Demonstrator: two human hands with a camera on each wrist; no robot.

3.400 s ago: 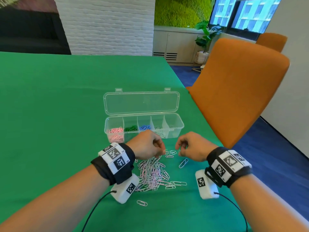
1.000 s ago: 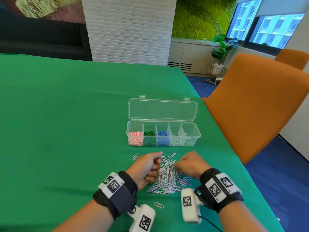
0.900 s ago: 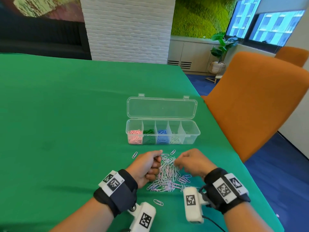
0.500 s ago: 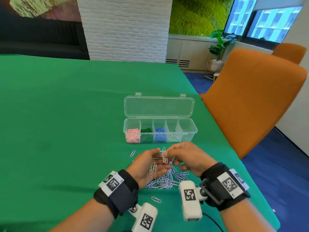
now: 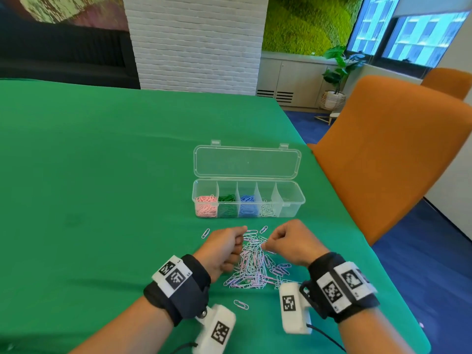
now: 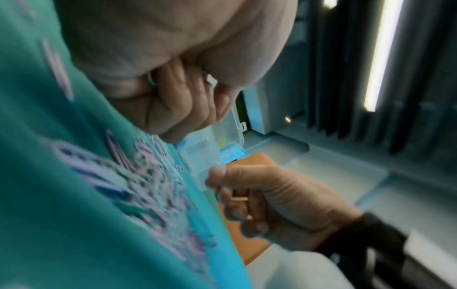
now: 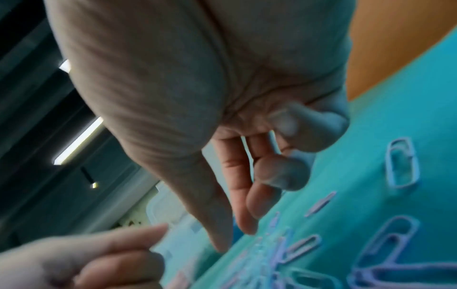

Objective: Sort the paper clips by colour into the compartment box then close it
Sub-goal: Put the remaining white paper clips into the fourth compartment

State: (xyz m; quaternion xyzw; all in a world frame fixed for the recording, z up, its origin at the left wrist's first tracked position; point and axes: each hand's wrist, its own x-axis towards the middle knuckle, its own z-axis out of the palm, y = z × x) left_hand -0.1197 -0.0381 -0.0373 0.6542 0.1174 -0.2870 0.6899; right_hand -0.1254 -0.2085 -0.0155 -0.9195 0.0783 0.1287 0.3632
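The clear compartment box stands open on the green table, its lid folded back. From left to right its compartments hold pink clips, green clips, blue clips and white clips; the rightmost holds none. A pile of pale pink, lilac and white clips lies between my hands. My left hand is a fist at the pile's left edge, and bits of clip wire show inside it. My right hand points thumb and forefinger down at the pile, slightly apart, nothing visible between them.
Single clips lie apart from the pile, one at the left, one nearer me and one by the box. An orange chair stands close against the table's right edge. Bare green cloth stretches to the left.
Half a second ago my left palm lay open with clips in it and my right hand was over it. The left hand has since closed, and the right has dropped back to the pile.
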